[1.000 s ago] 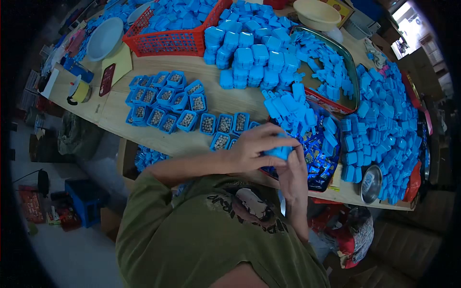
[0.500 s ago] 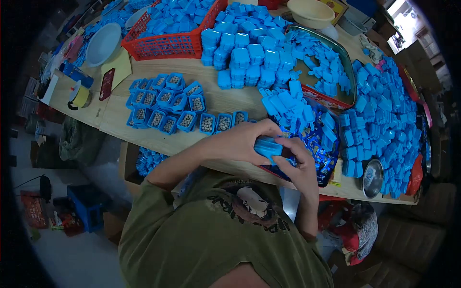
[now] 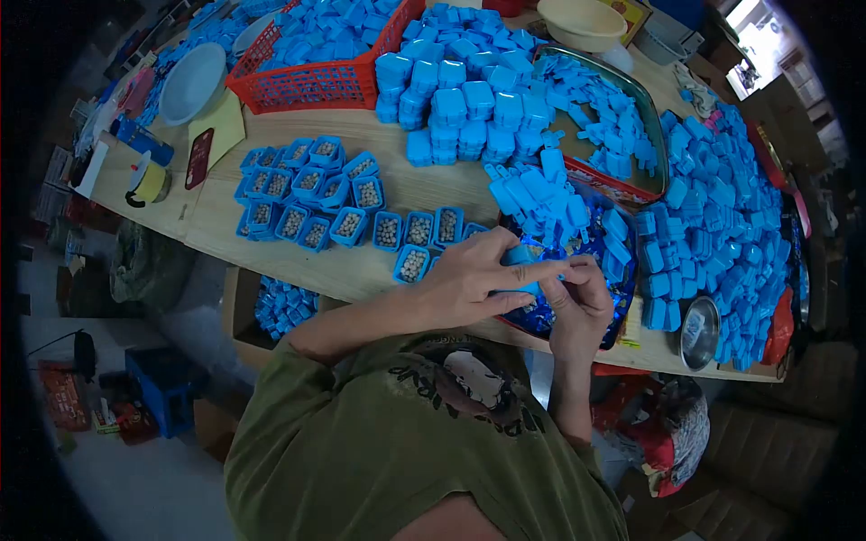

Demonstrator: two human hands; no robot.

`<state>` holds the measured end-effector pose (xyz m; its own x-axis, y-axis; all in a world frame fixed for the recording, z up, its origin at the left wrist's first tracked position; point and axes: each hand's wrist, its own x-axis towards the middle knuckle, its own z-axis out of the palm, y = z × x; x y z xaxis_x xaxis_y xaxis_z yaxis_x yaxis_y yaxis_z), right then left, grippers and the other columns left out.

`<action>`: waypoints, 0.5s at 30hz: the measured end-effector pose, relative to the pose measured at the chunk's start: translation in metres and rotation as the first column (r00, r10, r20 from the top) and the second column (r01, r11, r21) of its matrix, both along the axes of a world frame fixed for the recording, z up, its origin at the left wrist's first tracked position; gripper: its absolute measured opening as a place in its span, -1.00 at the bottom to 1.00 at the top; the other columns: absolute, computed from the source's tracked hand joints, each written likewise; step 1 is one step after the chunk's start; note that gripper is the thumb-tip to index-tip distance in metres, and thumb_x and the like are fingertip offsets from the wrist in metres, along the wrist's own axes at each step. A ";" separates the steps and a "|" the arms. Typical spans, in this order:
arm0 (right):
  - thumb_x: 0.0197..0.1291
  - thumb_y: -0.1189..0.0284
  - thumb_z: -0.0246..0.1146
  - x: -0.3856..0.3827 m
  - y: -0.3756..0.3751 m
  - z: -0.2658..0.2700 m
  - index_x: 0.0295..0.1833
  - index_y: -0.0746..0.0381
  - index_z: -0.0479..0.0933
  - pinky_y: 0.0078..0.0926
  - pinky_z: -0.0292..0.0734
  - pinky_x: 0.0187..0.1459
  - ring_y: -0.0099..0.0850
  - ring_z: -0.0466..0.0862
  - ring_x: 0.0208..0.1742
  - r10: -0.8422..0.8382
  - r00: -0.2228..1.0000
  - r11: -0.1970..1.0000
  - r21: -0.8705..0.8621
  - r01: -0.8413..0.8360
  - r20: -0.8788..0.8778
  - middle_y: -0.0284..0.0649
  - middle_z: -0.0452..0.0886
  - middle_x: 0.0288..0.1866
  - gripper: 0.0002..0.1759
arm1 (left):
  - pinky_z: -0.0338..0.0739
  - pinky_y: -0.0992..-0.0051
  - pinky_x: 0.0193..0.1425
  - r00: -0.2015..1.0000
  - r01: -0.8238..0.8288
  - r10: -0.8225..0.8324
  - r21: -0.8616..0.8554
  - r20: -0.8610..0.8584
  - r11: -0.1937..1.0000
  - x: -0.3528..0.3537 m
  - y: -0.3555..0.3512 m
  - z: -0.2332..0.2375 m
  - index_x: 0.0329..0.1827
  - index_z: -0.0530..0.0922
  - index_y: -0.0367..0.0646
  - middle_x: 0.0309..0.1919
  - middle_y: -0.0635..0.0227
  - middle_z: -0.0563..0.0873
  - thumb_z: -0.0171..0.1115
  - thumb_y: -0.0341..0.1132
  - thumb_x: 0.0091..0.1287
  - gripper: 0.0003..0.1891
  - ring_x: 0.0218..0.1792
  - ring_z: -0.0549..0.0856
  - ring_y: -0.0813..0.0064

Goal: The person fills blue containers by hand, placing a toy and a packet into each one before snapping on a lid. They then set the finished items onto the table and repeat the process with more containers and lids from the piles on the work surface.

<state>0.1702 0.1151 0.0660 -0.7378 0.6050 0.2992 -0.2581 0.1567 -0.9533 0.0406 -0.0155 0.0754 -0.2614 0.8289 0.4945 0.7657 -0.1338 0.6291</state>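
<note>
My left hand (image 3: 478, 284) is closed round a small blue box (image 3: 523, 261), partly hidden by its fingers. My right hand (image 3: 582, 302) has its fingers pinched together at the right end of the box; whatever they grip is too small to name. Both hands are above a tray of blue packets (image 3: 621, 293), with loose blue lids (image 3: 541, 203) heaped just beyond. To the left are open blue boxes (image 3: 350, 225) filled with small pale balls; one of them (image 3: 412, 265) lies near my left wrist.
A red basket (image 3: 307, 88) of blue pieces stands at the back left, beside stacked blue boxes (image 3: 478, 101). A tray (image 3: 666, 171) of blue lids, a large blue heap (image 3: 722, 234) and a metal bowl (image 3: 700, 334) are to the right.
My left hand has shifted left and down, its index finger now stretched toward my right fingertips. My right hand has drawn into a pinch. A filled box near my left wrist has come into view.
</note>
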 end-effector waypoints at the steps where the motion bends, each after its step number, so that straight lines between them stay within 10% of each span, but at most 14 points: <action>1: 0.02 0.61 0.38 0.002 0.003 -0.001 -0.30 0.27 0.51 -0.57 0.37 -0.11 -0.47 0.47 -0.13 0.104 0.994 0.970 -0.217 -0.109 -0.036 -0.28 0.47 -0.19 -0.83 | 0.47 0.40 -0.31 0.987 0.028 -0.019 0.053 -0.160 0.998 -0.002 0.000 0.000 0.20 0.56 0.15 -0.19 0.19 0.55 0.35 -0.30 0.15 -0.51 -0.28 0.55 0.28; 8: 0.02 0.51 0.41 0.008 -0.005 -0.007 0.09 0.25 0.40 -0.42 0.48 0.08 -0.39 0.55 0.06 0.304 0.945 0.759 -0.567 -0.319 -0.123 -0.21 0.48 0.05 -0.50 | 0.56 0.48 -0.45 0.934 0.167 -0.106 0.153 -0.342 0.974 -0.008 -0.002 0.007 0.05 0.66 0.28 -0.15 0.25 0.59 0.33 -0.30 0.12 -0.61 -0.32 0.61 0.30; 10: -0.01 0.41 0.45 0.015 -0.002 -0.010 0.26 0.28 0.22 -0.35 0.49 0.14 -0.34 0.54 0.12 0.504 0.859 0.469 -0.805 -0.364 -0.095 -0.15 0.48 0.10 -0.25 | 0.59 0.45 -0.46 0.935 0.222 -0.165 0.156 -0.313 0.962 -0.008 -0.002 0.007 0.13 0.57 0.41 -0.15 0.23 0.53 0.31 -0.30 0.12 -0.53 -0.30 0.61 0.26; 15: -0.06 0.39 0.47 0.013 -0.014 -0.007 0.26 0.34 0.20 -0.39 0.55 0.05 -0.35 0.59 0.03 0.473 0.876 0.475 -0.812 -0.339 -0.090 -0.15 0.51 0.04 -0.19 | 0.59 0.44 -0.47 0.939 0.271 -0.216 0.189 -0.269 0.944 -0.009 -0.006 0.011 0.08 0.60 0.37 -0.14 0.24 0.53 0.31 -0.33 0.09 -0.54 -0.32 0.60 0.29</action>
<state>0.1834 0.1008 0.0589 -0.9542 0.1603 -0.2525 0.0461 -0.7555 -0.6536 0.0317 -0.0213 0.0867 0.0844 0.7154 0.6936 0.8167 -0.4485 0.3631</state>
